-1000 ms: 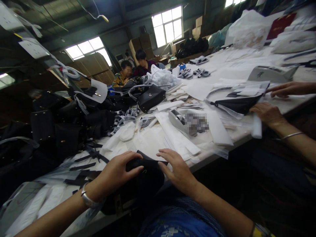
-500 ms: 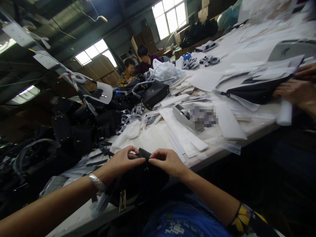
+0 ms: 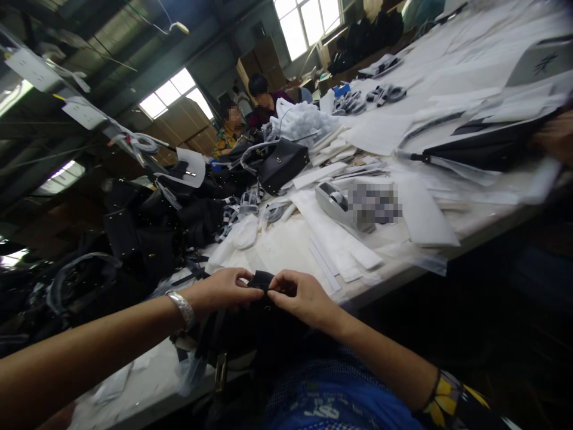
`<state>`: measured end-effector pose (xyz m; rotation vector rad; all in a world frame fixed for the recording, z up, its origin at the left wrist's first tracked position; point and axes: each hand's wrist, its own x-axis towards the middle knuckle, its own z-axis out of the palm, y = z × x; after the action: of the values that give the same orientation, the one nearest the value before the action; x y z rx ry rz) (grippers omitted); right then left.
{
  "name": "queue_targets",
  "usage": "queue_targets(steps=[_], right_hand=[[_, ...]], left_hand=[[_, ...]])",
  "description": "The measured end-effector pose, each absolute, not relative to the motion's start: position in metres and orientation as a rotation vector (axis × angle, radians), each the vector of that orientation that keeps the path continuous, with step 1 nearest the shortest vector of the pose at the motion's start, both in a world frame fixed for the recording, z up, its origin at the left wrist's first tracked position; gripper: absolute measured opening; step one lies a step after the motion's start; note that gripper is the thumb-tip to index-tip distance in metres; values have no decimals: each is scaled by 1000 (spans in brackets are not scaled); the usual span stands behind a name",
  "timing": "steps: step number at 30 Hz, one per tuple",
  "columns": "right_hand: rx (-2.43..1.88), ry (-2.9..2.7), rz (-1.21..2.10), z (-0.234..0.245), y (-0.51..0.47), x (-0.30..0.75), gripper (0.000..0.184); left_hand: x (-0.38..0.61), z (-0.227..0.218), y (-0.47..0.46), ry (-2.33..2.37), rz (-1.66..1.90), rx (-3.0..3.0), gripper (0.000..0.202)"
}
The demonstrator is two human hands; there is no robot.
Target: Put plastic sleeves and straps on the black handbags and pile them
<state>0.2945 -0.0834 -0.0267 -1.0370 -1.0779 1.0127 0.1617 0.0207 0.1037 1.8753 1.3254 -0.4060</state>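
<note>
Two bare hands meet over a black bag (image 3: pixel 280 334) at the near edge of the desk (image 3: pixel 282 245), in front of a blue apron (image 3: pixel 335 394). The left hand (image 3: pixel 226 291), with a silver bracelet (image 3: pixel 181 309) at its wrist, has thumb and forefinger nearly closed on the bag's upper edge. The right hand (image 3: pixel 304 297) pinches that same edge just beside it, its fingers bent and thumb tip close to the left one. A black flap (image 3: pixel 262 278) stands up between them. The bag's lower part is too dark to tell whether it touches the desk.

Below the left wrist, a gold clasp (image 3: pixel 221 371) shows near the desk's edge. Beyond the right hand lie white foam strips (image 3: pixel 333 239) and a tape dispenser (image 3: pixel 342 214). More black bags (image 3: pixel 152 230) are heaped toward the desk's left side; farther right along the near edge, a co-worker's hand (image 3: pixel 556 136) is at another black bag (image 3: pixel 478 146).
</note>
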Motion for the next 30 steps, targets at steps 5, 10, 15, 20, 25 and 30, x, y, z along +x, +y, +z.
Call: queue_targets(steps=[5,10,15,20,25,30], right_hand=[[-1076,-1026,987,-30,-85,287,9],[-1125,-1007,981,-36,-86,285,13],[-1144,-1003,1000,-36,-87,284,15],[-1181,-976,983,-33,-89,280,20],[-1162,-952,1043,-35,-86,279,19],[-1127,-970,1108,-40,-85,280,18]], left_hand=[[164,101,17,1306,-330,1997,42],[161,95,10,1236,-254,2026,35],[160,91,6,1182,-168,2122,32],[160,84,4,1154,-124,2246,30],[156,76,0,1109,-20,2272,27],[155,73,-6,1112,36,2308,25]])
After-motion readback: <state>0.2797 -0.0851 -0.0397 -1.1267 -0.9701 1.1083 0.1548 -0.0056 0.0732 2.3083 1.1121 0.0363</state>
